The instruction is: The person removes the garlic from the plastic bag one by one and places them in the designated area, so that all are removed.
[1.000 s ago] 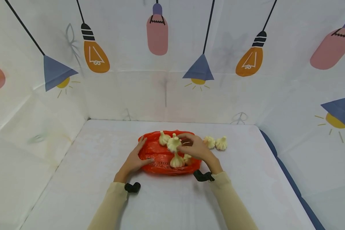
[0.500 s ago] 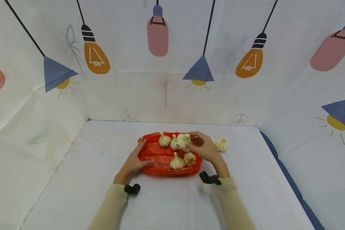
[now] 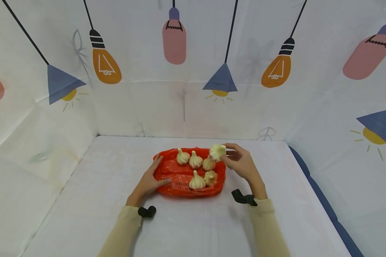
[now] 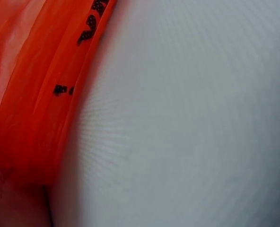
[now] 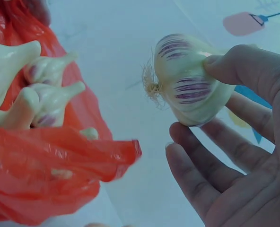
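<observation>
A red plastic bag (image 3: pixel 177 176) lies spread on the table with several pale garlic bulbs (image 3: pixel 197 181) on it. My left hand (image 3: pixel 148 179) rests on the bag's left end, fingers along the far side, straight thumb on the near side. My right hand (image 3: pixel 242 164) pinches a garlic bulb (image 3: pixel 217 152) above the bag's far right corner. In the right wrist view this garlic bulb (image 5: pixel 185 82) shows purple streaks and thin roots, with the thumb on one side and fingertips below. The left wrist view catches mostly bag (image 4: pixel 40 85), with black print.
The bag lies on a white-covered table (image 3: pixel 177 228). Behind it stands a white backdrop (image 3: pixel 141 107) printed with lamps and bulbs. A dark blue edge (image 3: pixel 318 200) runs along the table's right side.
My right hand has carried the held garlic bulb rightward from over the bag's middle, uncovering bulbs there. The loose bulbs right of the bag are now hidden by that hand. My left hand stays put.
</observation>
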